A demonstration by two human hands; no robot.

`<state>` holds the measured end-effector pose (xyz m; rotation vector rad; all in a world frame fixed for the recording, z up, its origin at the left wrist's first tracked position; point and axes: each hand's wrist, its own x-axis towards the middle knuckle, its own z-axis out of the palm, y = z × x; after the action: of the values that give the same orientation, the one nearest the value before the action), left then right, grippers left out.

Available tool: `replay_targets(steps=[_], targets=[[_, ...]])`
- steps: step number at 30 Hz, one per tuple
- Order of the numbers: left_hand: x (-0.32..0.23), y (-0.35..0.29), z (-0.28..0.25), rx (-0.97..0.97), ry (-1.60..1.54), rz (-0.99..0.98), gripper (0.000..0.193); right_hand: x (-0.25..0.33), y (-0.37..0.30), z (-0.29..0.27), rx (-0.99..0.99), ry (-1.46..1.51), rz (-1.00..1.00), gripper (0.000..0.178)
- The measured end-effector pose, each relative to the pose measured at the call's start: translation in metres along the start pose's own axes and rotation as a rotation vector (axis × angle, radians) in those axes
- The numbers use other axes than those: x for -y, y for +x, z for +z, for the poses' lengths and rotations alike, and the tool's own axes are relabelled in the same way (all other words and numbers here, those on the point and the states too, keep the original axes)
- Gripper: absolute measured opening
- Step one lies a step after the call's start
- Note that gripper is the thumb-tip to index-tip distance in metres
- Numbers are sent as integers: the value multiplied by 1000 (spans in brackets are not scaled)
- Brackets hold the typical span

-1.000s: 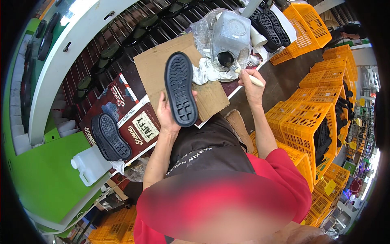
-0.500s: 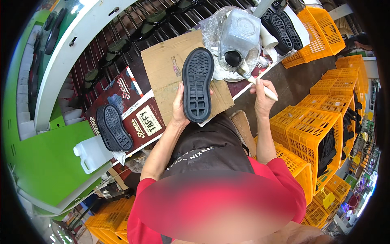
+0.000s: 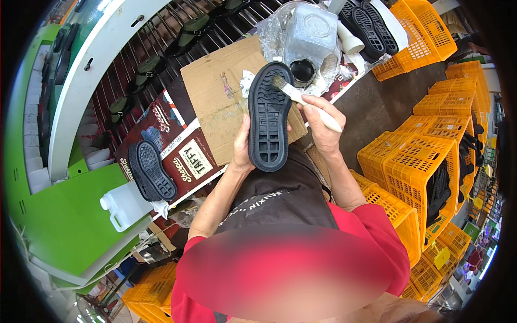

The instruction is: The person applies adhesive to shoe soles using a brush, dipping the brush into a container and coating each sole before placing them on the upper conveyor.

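A: Where is the sole (image 3: 269, 121) held, and how?

B: It is held over the near part of the cardboard (image 3: 207, 89), ribbed face up; it is gripped from beneath by the left hand (image 3: 242, 145), the thumb laid along its left edge, fingertips just seen at the right.

A: How is it likely to handle?

B: It is judged light enough for one hand; rubber or foam is suggested by the thick black rim, springy rather than brittle, so little harm is to be feared from a firm squeeze; some bend may be felt along its length.

A: Is any slip to be expected?

B: Perhaps, if the face is wetted; whether it is wet cannot be told; the safest hold is judged to be by the side walls, at the middle, with the ribs left uncovered.

A: And the right hand (image 3: 323, 129)?

B: The brush (image 3: 294, 93) is pinched in it by the pale handle; the bristles are laid against the ribs near the far end.

A: What is set around?

B: A clear tub (image 3: 312, 35) is seen beyond; another sole (image 3: 152, 169) is laid leftward, near a white jug (image 3: 128, 207); yellow crates (image 3: 406, 161) are stacked at right.
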<state>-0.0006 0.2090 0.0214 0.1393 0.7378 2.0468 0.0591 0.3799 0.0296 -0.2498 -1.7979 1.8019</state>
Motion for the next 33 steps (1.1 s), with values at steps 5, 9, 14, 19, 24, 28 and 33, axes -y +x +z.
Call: replay_targets(steps=[5, 9, 14, 19, 24, 28, 33], targets=[[3, -3, 2, -10, -14, -14, 65, -12, 3, 10, -24, 10, 127, 17], [2, -4, -8, -5, 12, -15, 64, -6, 3, 13, 67, 8, 99, 16], [-1, -5, -19, -80, 24, 25, 61, -1, -5, 21, 204, 64, 108, 15], [-7, -3, -28, -143, -55, 19, 56, 0, -9, 26, 260, -3, 20, 14], [-11, 2, -30, -202, -53, 135, 56, 13, -11, 33, 335, -29, -26, 14], [-19, 2, -28, -138, -48, 160, 62, 27, -13, 37, 412, -45, -30, 15], [-25, -1, -29, -145, -71, 176, 65, 38, -11, 41, 510, -53, -24, 15]])
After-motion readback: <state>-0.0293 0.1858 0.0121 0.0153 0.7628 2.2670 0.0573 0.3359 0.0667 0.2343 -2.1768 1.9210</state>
